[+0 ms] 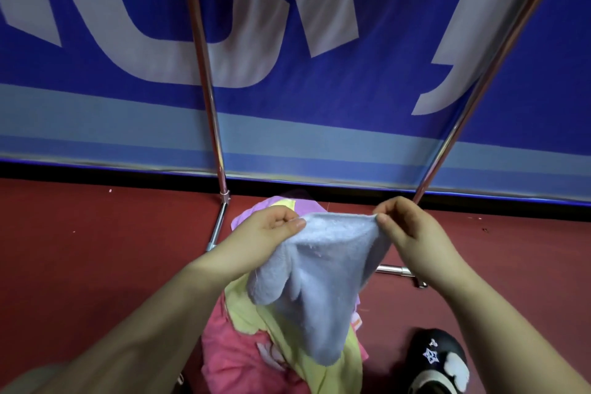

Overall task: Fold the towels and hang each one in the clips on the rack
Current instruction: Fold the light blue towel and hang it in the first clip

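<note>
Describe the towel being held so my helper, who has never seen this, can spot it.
Look below the big blue banner, between the two metal rack poles. Over the heap of pink and yellow towels, the left hand and right hand pinch the only pale blue towel.

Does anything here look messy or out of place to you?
Only the pile of towels: pink, yellow and purple ones lie crumpled in a heap on the red floor by the rack's metal legs. The left hand and right hand pinch the pale blue towel by its top edge, and it hangs bunched and unfolded. Nothing looks damaged.
</note>
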`<state>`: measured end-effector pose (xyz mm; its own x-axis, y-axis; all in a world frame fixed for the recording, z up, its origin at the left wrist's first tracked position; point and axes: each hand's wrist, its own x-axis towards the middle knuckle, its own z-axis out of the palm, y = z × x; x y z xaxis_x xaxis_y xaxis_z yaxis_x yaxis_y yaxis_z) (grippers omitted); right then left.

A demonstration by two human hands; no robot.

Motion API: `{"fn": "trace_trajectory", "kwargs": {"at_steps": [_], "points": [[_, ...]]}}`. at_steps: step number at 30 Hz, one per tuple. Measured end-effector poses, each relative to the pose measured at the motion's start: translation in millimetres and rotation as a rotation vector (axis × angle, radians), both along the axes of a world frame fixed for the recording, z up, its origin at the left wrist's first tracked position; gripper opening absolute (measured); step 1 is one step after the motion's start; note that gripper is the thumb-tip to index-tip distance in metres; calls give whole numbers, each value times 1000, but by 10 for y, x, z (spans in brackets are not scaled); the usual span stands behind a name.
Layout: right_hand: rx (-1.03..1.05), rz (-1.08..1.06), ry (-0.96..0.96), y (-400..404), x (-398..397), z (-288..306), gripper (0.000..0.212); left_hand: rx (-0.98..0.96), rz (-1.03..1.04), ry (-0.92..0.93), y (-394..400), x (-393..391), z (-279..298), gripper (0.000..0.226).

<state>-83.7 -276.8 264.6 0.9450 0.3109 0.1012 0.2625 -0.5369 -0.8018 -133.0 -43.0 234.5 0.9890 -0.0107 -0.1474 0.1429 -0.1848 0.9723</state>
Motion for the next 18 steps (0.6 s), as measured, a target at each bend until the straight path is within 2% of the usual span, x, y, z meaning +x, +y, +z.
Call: {"fn": "trace_trajectory", "kwargs": {"at_steps": [3, 5, 7, 9, 12, 15, 18], "points": [[130, 29, 158, 133, -23, -37, 10, -44, -8, -9, -67, 4, 72, 49], [277, 85, 295, 233, -66, -45, 26, -76, -31, -9, -120, 7, 105, 50], [369, 157, 420, 323, -101, -45, 30, -115, -46, 8, -167, 14, 155, 38], [385, 212, 461, 395, -123, -43, 24, -167, -50, 26, -192, 23, 220, 24], [357, 268, 455, 464, -119, -35, 14, -196, -65, 18, -176, 56, 277, 23], [435, 243, 448, 471, -67, -13, 20, -94, -116, 0, -154, 71, 294, 17], [549, 204, 397, 421, -16, 11, 18, 129, -147, -32, -84, 99, 228, 27]]}}
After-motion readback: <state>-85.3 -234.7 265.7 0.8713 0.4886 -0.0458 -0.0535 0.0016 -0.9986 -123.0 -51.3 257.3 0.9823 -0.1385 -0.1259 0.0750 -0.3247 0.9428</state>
